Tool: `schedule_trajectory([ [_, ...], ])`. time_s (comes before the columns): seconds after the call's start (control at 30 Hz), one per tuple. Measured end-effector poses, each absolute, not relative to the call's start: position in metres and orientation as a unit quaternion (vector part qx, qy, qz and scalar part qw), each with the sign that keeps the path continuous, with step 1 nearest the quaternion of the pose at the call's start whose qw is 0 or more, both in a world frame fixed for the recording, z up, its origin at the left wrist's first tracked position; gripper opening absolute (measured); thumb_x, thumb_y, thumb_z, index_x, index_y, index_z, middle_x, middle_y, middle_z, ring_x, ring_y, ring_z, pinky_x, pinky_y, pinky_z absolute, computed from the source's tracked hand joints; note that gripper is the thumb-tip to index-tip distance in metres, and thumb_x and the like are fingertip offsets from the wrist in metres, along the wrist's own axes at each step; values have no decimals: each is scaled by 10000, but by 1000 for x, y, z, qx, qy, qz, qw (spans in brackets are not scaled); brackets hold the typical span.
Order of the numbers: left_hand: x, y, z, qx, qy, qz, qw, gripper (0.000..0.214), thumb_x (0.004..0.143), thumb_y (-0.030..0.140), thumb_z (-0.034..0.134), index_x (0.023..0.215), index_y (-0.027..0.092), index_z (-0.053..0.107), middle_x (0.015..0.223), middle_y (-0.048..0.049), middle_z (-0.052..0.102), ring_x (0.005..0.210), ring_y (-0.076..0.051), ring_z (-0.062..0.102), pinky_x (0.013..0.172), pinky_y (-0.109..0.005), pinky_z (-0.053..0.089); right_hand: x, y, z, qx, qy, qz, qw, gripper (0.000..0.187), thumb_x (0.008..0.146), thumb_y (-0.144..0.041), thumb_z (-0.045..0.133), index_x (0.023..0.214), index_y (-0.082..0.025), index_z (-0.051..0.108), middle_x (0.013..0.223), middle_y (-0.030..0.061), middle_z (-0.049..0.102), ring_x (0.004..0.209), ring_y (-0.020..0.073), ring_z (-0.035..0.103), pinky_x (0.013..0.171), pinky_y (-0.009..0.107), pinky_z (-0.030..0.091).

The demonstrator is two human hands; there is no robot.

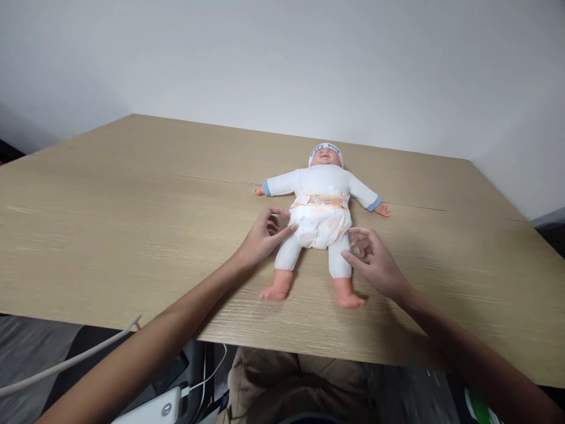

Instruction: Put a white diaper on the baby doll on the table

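Both hands flank the doll [324,179], which lies on its back on the table [132,235], and neither grips anything. Left hand [263,235] is half open beside the doll's hip, fingers loosely bent, thumb reaching the leg edge of the diaper [320,227]. Right hand [375,259] is likewise part open at the opposite hip — forefinger by the diaper's edge, thumb by the thigh; whether these tips press or merely hover, I cannot tell. The diaper, puffy, white and crinkled, wraps the doll's hips under a printed orange waistband [329,201]. White cloth covers the doll's torso and limbs, with blue cuffs [374,204] — its bare feet [278,287] look smooth and rounded. Beneath it, the tabletop shows fine, pale wood grain.
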State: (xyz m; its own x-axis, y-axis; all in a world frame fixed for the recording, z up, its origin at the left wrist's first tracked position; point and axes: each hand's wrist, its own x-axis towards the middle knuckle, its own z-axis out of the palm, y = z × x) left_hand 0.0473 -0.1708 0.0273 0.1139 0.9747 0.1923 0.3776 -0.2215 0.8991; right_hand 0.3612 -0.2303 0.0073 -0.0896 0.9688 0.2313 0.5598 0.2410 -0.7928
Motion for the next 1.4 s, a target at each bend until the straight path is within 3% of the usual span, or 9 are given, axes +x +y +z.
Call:
schedule_trajectory([
  [0.1,47,-173,22,720,474,438,255,539,1025,498,711,1488,261,569,1590,-145,598,1424,-336,581,1142,-546,545,362,-239,12,-528,-721,170,416,677,1011,-464,719,1620,-314,465,1434,135,673,1179,331,677,1043,565,586],
  [0.2,50,-176,17,773,413,412,250,532,1105,471,597,1591,274,507,1706,-145,514,1584,-336,476,1265,-586,462,357,-239,13,-460,-797,118,374,787,1051,-405,671,1747,-337,308,1742,119,467,1578,379,466,1264,630,449],
  [0.27,51,-179,17,784,399,398,261,510,1140,466,531,1609,270,499,1731,-141,492,1603,-323,466,1289,-573,442,356,-235,10,-430,-825,133,342,791,1086,-372,621,1780,-329,244,1822,98,353,1667,356,362,1328,628,383],
  [0.33,50,-177,17,775,410,401,265,484,1155,475,496,1589,262,527,1693,-137,542,1566,-316,510,1282,-554,443,358,-230,6,-431,-819,155,344,696,1108,-352,579,1753,-324,319,1808,89,386,1666,336,377,1343,626,365],
  [0.43,49,-161,20,742,443,428,265,441,1151,507,481,1489,254,606,1548,-127,667,1391,-311,633,1219,-524,473,361,-215,7,-470,-772,143,403,483,1107,-380,551,1587,-323,555,1641,101,591,1568,352,510,1314,647,396],
  [0.53,52,-127,24,719,451,454,270,439,1110,532,537,1427,243,630,1486,-128,685,1298,-305,646,1157,-486,486,358,-183,17,-501,-738,98,441,423,1086,-438,533,1477,-321,644,1496,119,691,1460,395,596,1284,697,402],
  [0.67,61,-80,32,747,390,440,311,450,995,549,687,1325,244,671,1437,-110,674,1302,-303,590,1142,-437,463,355,-129,22,-472,-748,110,453,443,1076,-477,511,1449,-292,662,1466,130,705,1437,381,608,1283,643,430],
  [0.9,70,-51,38,761,360,397,365,532,850,561,847,1221,231,658,1271,-86,638,1085,-262,569,954,-362,466,363,-97,7,-393,-765,183,477,404,1081,-463,595,1436,-284,659,1501,125,643,1477,321,568,1250,534,483],
  [1.4,57,-42,16,722,347,413,433,528,884,708,796,986,241,570,1034,-39,606,897,-212,534,816,-334,450,350,-97,-2,-479,-655,274,517,410,994,-614,664,1235,-282,672,1338,107,668,1288,292,675,1147,466,584],
])
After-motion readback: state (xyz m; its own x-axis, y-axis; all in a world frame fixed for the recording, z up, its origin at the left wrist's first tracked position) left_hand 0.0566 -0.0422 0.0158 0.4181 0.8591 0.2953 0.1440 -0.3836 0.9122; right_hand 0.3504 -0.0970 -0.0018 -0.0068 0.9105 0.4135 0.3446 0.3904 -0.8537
